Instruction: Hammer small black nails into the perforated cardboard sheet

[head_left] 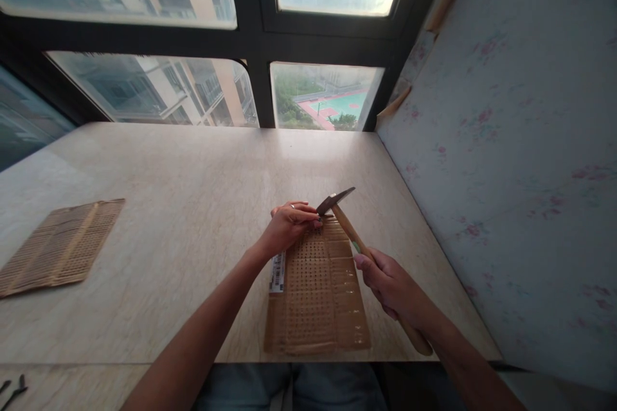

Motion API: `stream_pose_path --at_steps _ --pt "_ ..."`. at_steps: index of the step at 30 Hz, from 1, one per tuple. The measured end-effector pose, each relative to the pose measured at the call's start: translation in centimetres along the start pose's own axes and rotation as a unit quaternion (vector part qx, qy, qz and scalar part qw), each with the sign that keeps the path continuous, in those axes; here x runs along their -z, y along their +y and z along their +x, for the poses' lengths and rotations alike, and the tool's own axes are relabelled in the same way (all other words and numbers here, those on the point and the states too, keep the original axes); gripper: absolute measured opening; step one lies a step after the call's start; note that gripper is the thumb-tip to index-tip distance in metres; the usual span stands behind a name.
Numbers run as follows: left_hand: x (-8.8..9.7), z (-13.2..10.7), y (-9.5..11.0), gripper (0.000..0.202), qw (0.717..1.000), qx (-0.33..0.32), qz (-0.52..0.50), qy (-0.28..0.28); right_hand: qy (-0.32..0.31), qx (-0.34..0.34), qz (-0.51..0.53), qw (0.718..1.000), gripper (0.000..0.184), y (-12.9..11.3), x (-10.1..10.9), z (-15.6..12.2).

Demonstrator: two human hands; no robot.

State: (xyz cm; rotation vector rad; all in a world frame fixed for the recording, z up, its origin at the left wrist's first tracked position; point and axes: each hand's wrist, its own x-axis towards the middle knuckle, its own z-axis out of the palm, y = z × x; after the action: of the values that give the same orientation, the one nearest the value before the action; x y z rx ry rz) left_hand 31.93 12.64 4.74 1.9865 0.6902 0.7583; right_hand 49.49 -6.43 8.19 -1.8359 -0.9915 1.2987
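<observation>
My right hand [393, 282] is wrapped round the wooden handle of a hammer [354, 234]. Its dark metal head is down by the fingertips of my left hand [294, 225]. Those fingers are pinched together over the far edge of a brown cardboard piece [313, 295]; whatever they hold is too small and covered to make out. Rows of small holes run across the cardboard, which lies flat in front of me. A white barcode label [277, 273] sits on its left side, and shiny tape crosses its right side.
Another ridged cardboard piece [72, 241] lies at the left on the pale marbled sill [193, 180]. Dark metal tool ends [17, 390] show at the lower left corner. Windows [318, 96] close off the back, and a flower-papered wall [506, 141] rises along the right.
</observation>
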Motion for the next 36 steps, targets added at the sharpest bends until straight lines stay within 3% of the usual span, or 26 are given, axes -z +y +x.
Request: stream_pose_path --at_steps 4,28,36 --pt "-0.2 0.2 -0.1 0.009 1.0 -0.023 0.008 -0.015 0.0 -0.001 -0.016 1.0 0.038 -0.1 0.0 -0.1" --pt "-0.6 -0.4 0.8 0.011 0.998 0.007 0.055 0.009 0.025 0.025 0.055 0.998 0.039 -0.1 0.3 -0.7" --pt "-1.0 -0.6 0.8 0.013 0.998 0.006 0.064 0.018 0.046 0.026 0.025 0.998 0.036 1.0 -0.3 -0.8"
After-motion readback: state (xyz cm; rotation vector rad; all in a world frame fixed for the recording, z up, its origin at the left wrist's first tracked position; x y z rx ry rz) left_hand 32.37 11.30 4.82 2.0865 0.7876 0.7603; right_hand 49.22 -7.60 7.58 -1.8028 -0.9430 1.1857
